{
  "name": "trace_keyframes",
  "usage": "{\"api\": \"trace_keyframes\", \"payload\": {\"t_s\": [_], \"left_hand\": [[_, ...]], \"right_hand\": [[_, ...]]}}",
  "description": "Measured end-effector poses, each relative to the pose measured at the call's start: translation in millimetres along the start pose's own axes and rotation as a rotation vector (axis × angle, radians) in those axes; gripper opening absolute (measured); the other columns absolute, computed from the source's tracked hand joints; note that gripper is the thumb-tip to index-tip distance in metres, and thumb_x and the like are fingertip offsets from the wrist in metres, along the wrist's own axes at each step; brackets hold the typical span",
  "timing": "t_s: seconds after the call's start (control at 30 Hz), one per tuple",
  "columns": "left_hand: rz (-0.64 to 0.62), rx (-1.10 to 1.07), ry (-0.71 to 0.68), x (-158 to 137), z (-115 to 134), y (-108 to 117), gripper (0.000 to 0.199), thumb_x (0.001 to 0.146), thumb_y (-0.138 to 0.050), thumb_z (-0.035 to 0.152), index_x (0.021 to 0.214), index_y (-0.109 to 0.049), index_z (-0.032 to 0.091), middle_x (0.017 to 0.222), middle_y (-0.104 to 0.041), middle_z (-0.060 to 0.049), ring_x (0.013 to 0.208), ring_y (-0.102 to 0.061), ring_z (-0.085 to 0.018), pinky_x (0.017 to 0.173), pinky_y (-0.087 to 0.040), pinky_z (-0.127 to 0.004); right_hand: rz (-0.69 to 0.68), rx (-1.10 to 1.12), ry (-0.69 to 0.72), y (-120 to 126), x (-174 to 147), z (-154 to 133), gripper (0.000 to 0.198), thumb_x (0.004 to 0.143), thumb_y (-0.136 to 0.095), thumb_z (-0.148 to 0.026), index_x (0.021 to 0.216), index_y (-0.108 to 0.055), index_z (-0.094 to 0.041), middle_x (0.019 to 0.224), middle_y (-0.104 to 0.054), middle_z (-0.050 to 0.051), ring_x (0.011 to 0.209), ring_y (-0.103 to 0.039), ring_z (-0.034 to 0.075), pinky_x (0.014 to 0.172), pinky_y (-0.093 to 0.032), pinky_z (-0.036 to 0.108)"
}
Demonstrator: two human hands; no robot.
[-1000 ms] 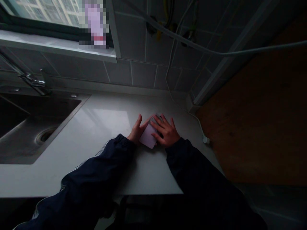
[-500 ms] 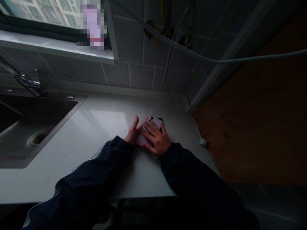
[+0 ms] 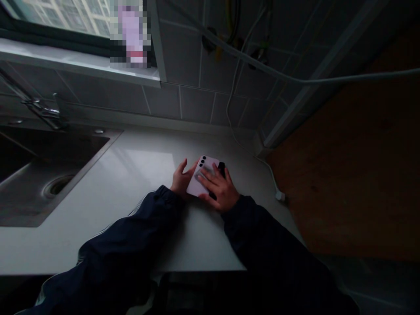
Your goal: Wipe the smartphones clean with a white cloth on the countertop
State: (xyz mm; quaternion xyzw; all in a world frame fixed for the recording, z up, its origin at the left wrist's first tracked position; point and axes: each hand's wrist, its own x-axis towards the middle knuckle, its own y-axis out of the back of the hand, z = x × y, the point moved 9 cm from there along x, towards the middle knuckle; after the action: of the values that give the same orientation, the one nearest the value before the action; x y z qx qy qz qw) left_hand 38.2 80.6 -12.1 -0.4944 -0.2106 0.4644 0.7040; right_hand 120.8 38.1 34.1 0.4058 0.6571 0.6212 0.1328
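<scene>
A pale pink smartphone (image 3: 195,187) lies back up on the white counter, its three camera lenses at the far end. My right hand (image 3: 220,188) rests on its back with fingers spread. Under those fingertips is a greyish patch that I cannot make out. Along the phone's left edge is my left hand (image 3: 182,178), thumb raised and apart, fingers reaching along the edge; their tips are partly hidden. From beneath the phone's right side a flat black object (image 3: 222,167) sticks out, mostly covered by the phone and my right hand.
A steel sink (image 3: 82,164) with a faucet (image 3: 49,113) is on the left of the counter (image 3: 147,153). A white cable runs down the wall to a plug (image 3: 280,195) at the right. A wooden panel (image 3: 344,175) borders the counter's right side. Above is a window ledge (image 3: 82,61).
The phone has turned and shifted slightly up and left, showing all three lenses and more of the black object. My right hand has slid a little to the right across it.
</scene>
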Motion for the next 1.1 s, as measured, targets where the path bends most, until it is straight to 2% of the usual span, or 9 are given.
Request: {"api": "trace_keyframes", "payload": {"t_s": [0.1,0.2,0.3,0.43,0.57,0.67,0.8,0.97,1.1], "left_hand": [[0.032,-0.04,-0.053,0.0,6.3,3.4,0.071,0.099,-0.023,0.058,0.157,-0.035,0.019,0.132,-0.066,-0.017,0.105,-0.071,-0.033,0.097,-0.052,-0.053],[0.04,-0.057,-0.109,-0.4,11.5,4.6,0.072,0.099,-0.022,0.06,0.155,-0.039,0.019,0.129,-0.067,-0.017,0.104,-0.071,-0.034,0.094,-0.053,-0.053],[0.059,-0.054,-0.1,-0.5,10.4,5.9,0.074,0.098,-0.021,0.062,0.154,-0.041,0.017,0.126,-0.068,-0.018,0.103,-0.071,-0.034,0.092,-0.054,-0.051],[0.058,-0.03,-0.084,0.7,8.0,7.8,0.074,0.098,-0.024,0.063,0.154,-0.042,0.017,0.125,-0.069,-0.017,0.102,-0.071,-0.034,0.092,-0.055,-0.049],[0.038,-0.023,-0.109,2.7,9.3,11.1,0.075,0.097,-0.027,0.066,0.156,-0.038,0.019,0.129,-0.067,-0.017,0.105,-0.07,-0.033,0.094,-0.054,-0.05],[0.024,-0.03,-0.079,3.6,6.7,11.4,0.081,0.094,-0.028,0.073,0.156,-0.038,0.021,0.132,-0.065,-0.017,0.108,-0.068,-0.034,0.095,-0.053,-0.051],[0.01,-0.023,-0.021,2.3,1.7,5.3,0.089,0.089,-0.026,0.081,0.156,-0.038,0.023,0.133,-0.064,-0.017,0.112,-0.067,-0.035,0.096,-0.052,-0.051],[-0.013,-0.025,-0.04,-1.0,3.7,-5.0,0.08,0.095,-0.021,0.073,0.157,-0.036,0.025,0.135,-0.063,-0.015,0.118,-0.064,-0.034,0.101,-0.05,-0.052],[-0.065,-0.018,-0.155,-1.4,13.7,-10.6,0.061,0.104,-0.025,0.053,0.159,-0.032,0.029,0.139,-0.063,-0.013,0.122,-0.063,-0.031,0.105,-0.047,-0.054]], "right_hand": [[-0.025,0.033,0.153,-3.6,-3.8,-20.4,0.053,0.096,-0.059,-0.049,0.143,-0.057,-0.024,0.153,-0.052,0.008,0.155,-0.021,0.035,0.121,-0.009,0.069],[-0.038,0.028,0.213,-6.7,-6.3,-23.5,0.052,0.096,-0.062,-0.046,0.142,-0.058,-0.024,0.153,-0.052,0.009,0.154,-0.025,0.035,0.12,-0.012,0.07],[-0.028,0.007,0.186,-6.1,-4.8,-11.3,0.052,0.095,-0.063,-0.037,0.144,-0.056,-0.024,0.154,-0.051,0.01,0.153,-0.028,0.035,0.119,-0.017,0.07],[0.01,-0.023,0.075,1.9,-1.6,11.7,0.056,0.091,-0.063,-0.022,0.146,-0.054,-0.024,0.155,-0.05,0.008,0.153,-0.029,0.035,0.119,-0.021,0.068],[0.021,-0.034,-0.022,6.0,-2.2,20.6,0.071,0.086,-0.069,-0.027,0.152,-0.046,-0.024,0.16,-0.042,0.009,0.156,-0.019,0.036,0.12,-0.02,0.069],[0.011,-0.007,0.023,3.3,-3.1,9.9,0.072,0.086,-0.071,-0.034,0.152,-0.046,-0.024,0.16,-0.043,0.009,0.156,-0.019,0.035,0.12,-0.018,0.068],[-0.015,0.012,0.14,-2.4,-4.1,-8.2,0.053,0.095,-0.061,-0.032,0.146,-0.054,-0.025,0.154,-0.051,0.008,0.154,-0.027,0.031,0.121,-0.02,0.064],[0.037,-0.013,0.083,-0.9,-3.2,-2.2,0.048,0.097,-0.057,-0.03,0.144,-0.056,-0.021,0.152,-0.053,0.009,0.151,-0.034,0.029,0.122,-0.023,0.06],[0.035,-0.018,0.007,-5.7,-2.8,8.9,0.05,0.095,-0.055,-0.024,0.145,-0.055,-0.016,0.153,-0.05,0.012,0.15,-0.037,0.029,0.119,-0.032,0.057]]}}
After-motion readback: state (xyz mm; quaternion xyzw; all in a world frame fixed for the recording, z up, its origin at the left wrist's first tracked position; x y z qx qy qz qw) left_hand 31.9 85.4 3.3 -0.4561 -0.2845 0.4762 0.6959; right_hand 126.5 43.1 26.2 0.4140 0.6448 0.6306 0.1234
